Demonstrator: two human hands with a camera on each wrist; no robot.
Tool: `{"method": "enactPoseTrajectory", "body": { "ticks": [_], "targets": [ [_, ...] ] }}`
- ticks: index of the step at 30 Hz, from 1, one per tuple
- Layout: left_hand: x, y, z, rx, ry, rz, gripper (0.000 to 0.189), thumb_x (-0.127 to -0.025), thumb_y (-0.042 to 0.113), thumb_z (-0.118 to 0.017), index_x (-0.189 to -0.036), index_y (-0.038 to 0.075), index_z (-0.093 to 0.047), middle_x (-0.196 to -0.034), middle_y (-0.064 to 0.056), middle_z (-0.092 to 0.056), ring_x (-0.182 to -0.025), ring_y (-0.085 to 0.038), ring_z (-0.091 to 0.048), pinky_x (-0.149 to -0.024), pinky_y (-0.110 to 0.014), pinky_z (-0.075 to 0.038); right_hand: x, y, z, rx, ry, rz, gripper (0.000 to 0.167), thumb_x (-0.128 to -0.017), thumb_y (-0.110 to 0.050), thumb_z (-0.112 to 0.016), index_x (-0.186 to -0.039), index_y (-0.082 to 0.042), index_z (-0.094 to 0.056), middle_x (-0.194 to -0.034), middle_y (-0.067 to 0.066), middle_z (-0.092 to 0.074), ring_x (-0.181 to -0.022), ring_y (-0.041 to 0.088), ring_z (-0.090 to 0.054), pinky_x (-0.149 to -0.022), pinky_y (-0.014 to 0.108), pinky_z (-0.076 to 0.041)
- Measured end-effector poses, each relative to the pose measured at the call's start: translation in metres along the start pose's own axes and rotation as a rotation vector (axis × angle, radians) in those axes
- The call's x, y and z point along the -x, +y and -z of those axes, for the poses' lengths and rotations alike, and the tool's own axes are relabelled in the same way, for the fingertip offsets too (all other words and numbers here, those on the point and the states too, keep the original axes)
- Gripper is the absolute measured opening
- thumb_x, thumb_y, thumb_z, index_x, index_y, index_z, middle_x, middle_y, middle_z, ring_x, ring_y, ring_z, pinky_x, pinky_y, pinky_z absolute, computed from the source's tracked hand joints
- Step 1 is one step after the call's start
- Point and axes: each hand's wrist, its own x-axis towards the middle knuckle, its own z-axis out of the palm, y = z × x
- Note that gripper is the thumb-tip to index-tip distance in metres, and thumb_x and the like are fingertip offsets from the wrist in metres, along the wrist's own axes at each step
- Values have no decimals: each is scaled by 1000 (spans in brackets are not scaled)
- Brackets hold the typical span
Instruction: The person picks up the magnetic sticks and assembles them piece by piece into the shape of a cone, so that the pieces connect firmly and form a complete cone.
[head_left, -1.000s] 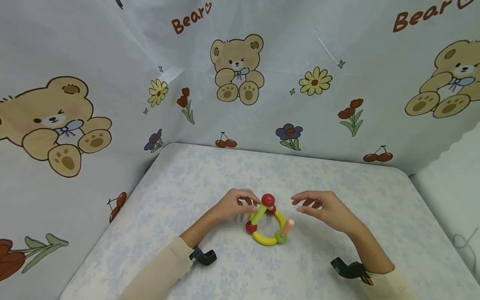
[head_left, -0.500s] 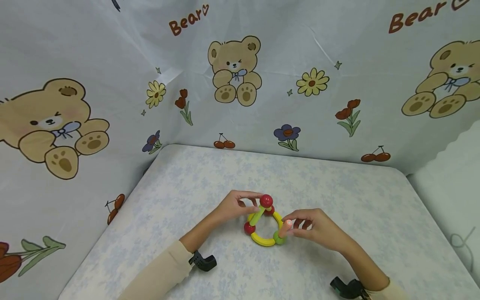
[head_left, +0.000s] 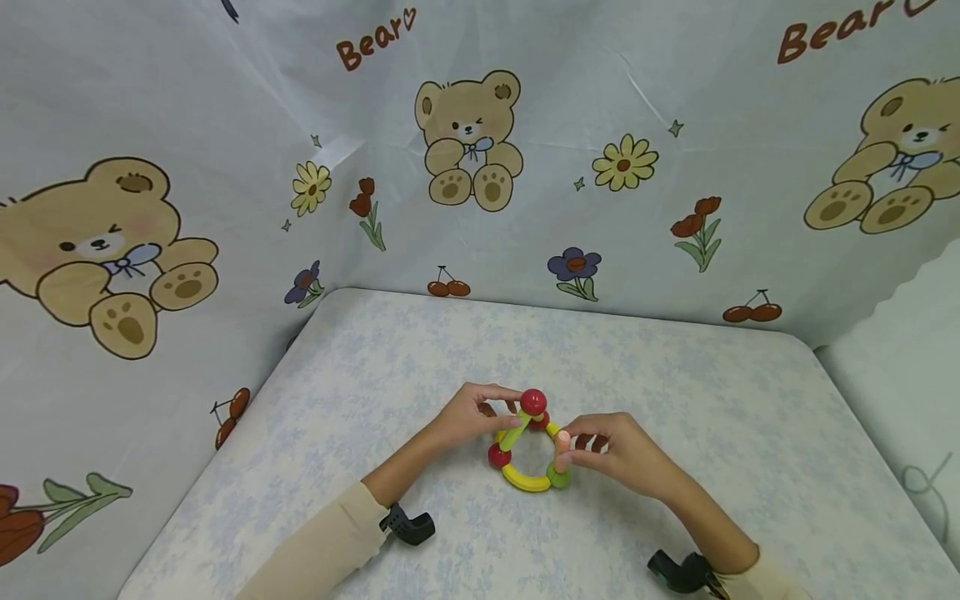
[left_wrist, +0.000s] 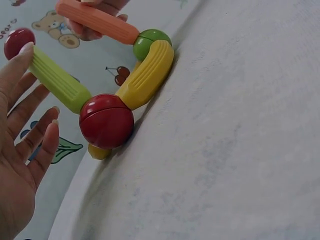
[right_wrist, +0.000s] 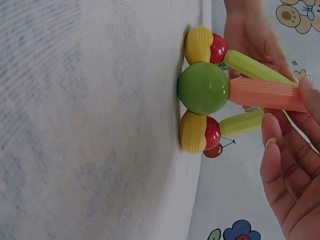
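Note:
A magnetic stick-and-ball toy stands on the table, its base a ring of curved yellow sticks (left_wrist: 150, 75) joined by red balls (left_wrist: 107, 121) and a green ball (right_wrist: 204, 88). Two light green sticks (left_wrist: 59, 79) slant up to a red top ball (head_left: 533, 402). With thumb and index finger, my left hand (head_left: 467, 417) holds the upper end of a light green stick, just under that ball. My right hand (head_left: 622, 454) pinches the orange stick (right_wrist: 265, 93), which rises from the green ball. Its upper end is apart from the top ball in the head view.
A pale, blue-patterned tabletop (head_left: 405, 350) lies under the toy. Behind and to the left hangs a white curtain (head_left: 262, 100) printed with bears and flowers. Black wrist cameras (head_left: 408, 527) sit on both wrists. A thin cable (head_left: 930, 483) shows at the far right.
My right hand has come in from the right and taken hold of the orange stick, whose upper end has shifted left. My left fingers have closed in on the stick below the top ball.

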Motion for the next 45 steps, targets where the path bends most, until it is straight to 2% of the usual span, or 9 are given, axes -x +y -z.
{"method": "enactPoseTrajectory", "body": {
  "ticks": [7, 15, 18, 24, 28, 32, 36, 39, 45],
  "targets": [
    [1, 0, -2, 4, -3, 8, 36, -91, 8, -77, -126, 7, -72, -105, -7, -71, -94, -24, -63, -69, -28, -56, -4, -1, -4, -15, 8, -11, 17, -91, -22, -79, -107, -19, -78, -93, -8, -74, -78, 8, -64, -66, 28, -55],
    [0, -1, -4, 25, -17, -6, 36, -91, 7, -77, -126, 6, -72, -105, -7, -70, -93, -33, -62, -64, -26, -55, -8, 0, -8, 10, 35, -49, 14, -91, -20, -79, -105, -19, -79, -92, -13, -73, -77, 7, -63, -66, 29, -55],
    [0, -2, -4, 41, -33, -19, 36, -91, 8, -77, -126, 6, -71, -109, -14, -69, -94, -37, -61, -63, -26, -54, -9, -2, -9, 4, 38, -61, 14, -91, -19, -79, -105, -18, -79, -92, -12, -73, -77, 8, -63, -66, 29, -55],
    [0, -2, -6, 38, -40, -20, 36, -91, 11, -78, -126, 7, -72, -114, -23, -66, -96, -37, -60, -64, -26, -54, -10, -4, -10, -9, 46, -74, 14, -91, -17, -78, -105, -14, -79, -90, -12, -73, -77, 10, -64, -65, 30, -55],
    [1, -1, -7, 45, -38, -16, 38, -90, 10, -78, -127, 7, -71, -114, -22, -67, -94, -41, -60, -62, -24, -53, -10, -5, -12, -7, 46, -94, 14, -91, -17, -78, -105, -13, -79, -91, -12, -73, -77, 10, -63, -65, 29, -54],
    [2, -1, -7, 45, -35, -21, 38, -91, 12, -78, -128, 9, -71, -113, -15, -68, -92, -41, -61, -61, -25, -53, -11, -6, -12, -5, 48, -106, 14, -91, -16, -79, -104, -16, -79, -93, -12, -73, -77, 10, -63, -65, 29, -54],
    [2, -2, -7, 47, -33, -29, 37, -92, 13, -78, -128, 8, -71, -113, -17, -67, -87, -40, -62, -61, -25, -54, -12, -6, -12, 9, 49, -106, 15, -89, -15, -80, -104, -18, -79, -93, -12, -73, -77, 9, -63, -65, 28, -54],
    [3, -2, -8, 58, -36, -31, 37, -92, 12, -77, -127, 7, -71, -114, -16, -68, -90, -41, -61, -61, -24, -53, -13, -5, -14, 27, 38, -108, 15, -88, -16, -81, -103, -18, -79, -93, -13, -73, -77, 8, -62, -65, 27, -54],
    [2, -1, -10, 68, -41, -18, 36, -91, 10, -77, -127, 9, -71, -113, -2, -70, -94, -41, -61, -62, -22, -52, -12, -4, -16, 34, 23, -121, 13, -89, -23, -81, -101, -18, -79, -90, -14, -72, -76, 7, -62, -64, 26, -53]
  ]
}}
